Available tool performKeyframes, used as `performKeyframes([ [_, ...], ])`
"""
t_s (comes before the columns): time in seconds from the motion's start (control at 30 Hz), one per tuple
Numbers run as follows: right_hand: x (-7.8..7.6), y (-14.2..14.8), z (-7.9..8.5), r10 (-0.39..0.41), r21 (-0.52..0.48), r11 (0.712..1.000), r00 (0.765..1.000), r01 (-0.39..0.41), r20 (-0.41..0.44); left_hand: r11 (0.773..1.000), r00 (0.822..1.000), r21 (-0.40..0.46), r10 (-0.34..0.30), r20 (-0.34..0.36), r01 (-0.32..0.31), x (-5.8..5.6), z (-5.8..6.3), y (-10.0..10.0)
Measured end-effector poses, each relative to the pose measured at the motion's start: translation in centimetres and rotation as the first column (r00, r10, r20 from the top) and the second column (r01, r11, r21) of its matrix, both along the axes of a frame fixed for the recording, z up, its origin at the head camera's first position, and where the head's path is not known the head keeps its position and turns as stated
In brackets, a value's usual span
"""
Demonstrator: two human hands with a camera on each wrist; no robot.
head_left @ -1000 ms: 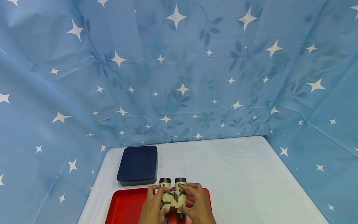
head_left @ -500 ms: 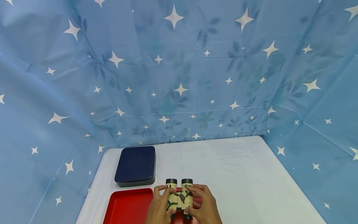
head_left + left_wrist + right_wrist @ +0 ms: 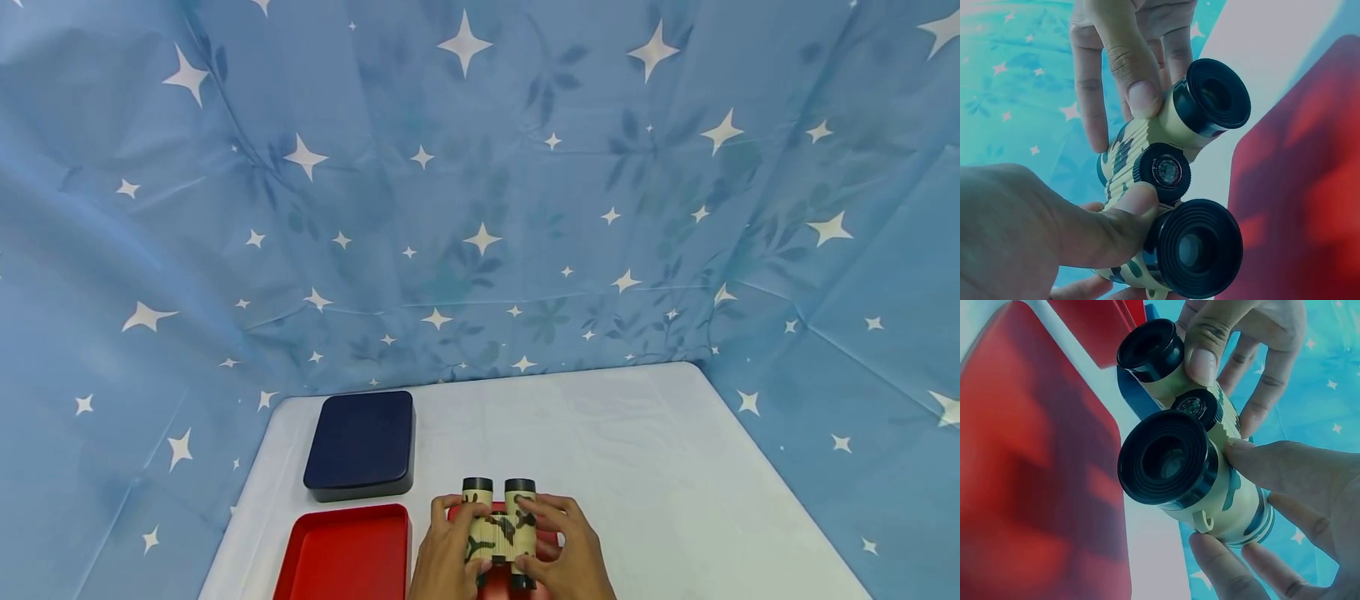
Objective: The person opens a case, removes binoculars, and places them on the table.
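Observation:
Camouflage-patterned binoculars (image 3: 501, 533) are held up between both hands, black eyecups toward the wearer. My left hand (image 3: 447, 546) grips the left barrel, fingers round the far side and thumb near the centre wheel. My right hand (image 3: 573, 546) holds the right barrel, thumb on the near side and fingertips over the top. In the left wrist view, the focus wheel (image 3: 1163, 172) has a small compass-like dial and sits between the two eyecups (image 3: 1200, 250). A strap loop (image 3: 1202, 522) shows on one barrel in the right wrist view.
A red tray (image 3: 345, 550) lies front left on the white table (image 3: 637, 467). Another red flat surface (image 3: 1035, 456) lies below the binoculars. A dark blue box (image 3: 362, 440) stands at the back left. Blue star-patterned curtain (image 3: 480, 208) encloses the table.
Both hands and the binoculars have shifted to the right over the table, their grip unchanged. The head view has turned slightly, so the background sits a little further left.

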State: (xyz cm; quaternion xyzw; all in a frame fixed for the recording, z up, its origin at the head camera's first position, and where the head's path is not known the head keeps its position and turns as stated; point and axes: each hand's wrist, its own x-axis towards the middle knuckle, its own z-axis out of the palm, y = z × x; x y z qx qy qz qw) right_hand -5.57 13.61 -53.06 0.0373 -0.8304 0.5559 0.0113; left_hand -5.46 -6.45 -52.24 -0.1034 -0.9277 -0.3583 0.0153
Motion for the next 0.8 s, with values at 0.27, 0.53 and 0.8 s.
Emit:
performKeyframes([
  [0.27, 0.2, 1.5, 0.0, -0.01, 0.031, 0.999, 0.998, 0.008, 0.063, 0.999, 0.998, 0.026, -0.026, -0.058, 0.027, -0.2, -0.9, 1.3],
  [0.53, 0.7, 2.6, 0.1, -0.046, 0.033, 0.999, 0.995, 0.043, 0.088, 0.996, 0.998, 0.072, -0.049, -0.044, 0.052, -0.2, -1.4, 2.3],
  [0.8, 0.9, 3.4, -0.1, -0.091, 0.037, 0.995, 0.992, 0.088, 0.093, 0.997, 0.998, 0.075, -0.02, -0.062, 0.025, -0.2, -1.7, 3.7],
])
